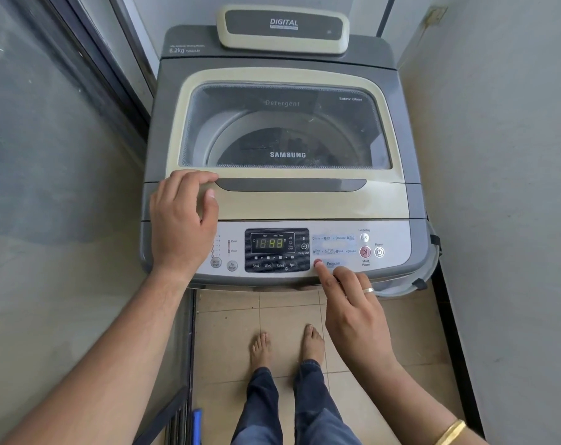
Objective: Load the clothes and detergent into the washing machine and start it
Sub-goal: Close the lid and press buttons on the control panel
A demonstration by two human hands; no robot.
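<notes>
A grey top-loading washing machine (pixel 410 200) stands in front of me with its beige-framed glass lid (pixel 304 75) down. Dark clothes show dimly through the glass inside the drum (pixel 272 146). The control panel's display (pixel 269 243) is lit with green digits. My left hand (pixel 181 220) rests flat on the lid's front left corner, fingers apart, holding nothing. My right hand (pixel 353 303) points with its index fingertip on the panel just left of the Program label (pixel 333 263), the other fingers curled. The red Start/Pause button (pixel 365 252) and the Power button (pixel 379 252) lie to the right of that finger.
The machine fills a narrow alcove between a grey wall (pixel 48 187) on the left and another wall (pixel 513 187) on the right. My bare feet (pixel 287 345) stand on beige floor tiles. A grey basket's rim (pixel 410 284) shows at the machine's right front corner.
</notes>
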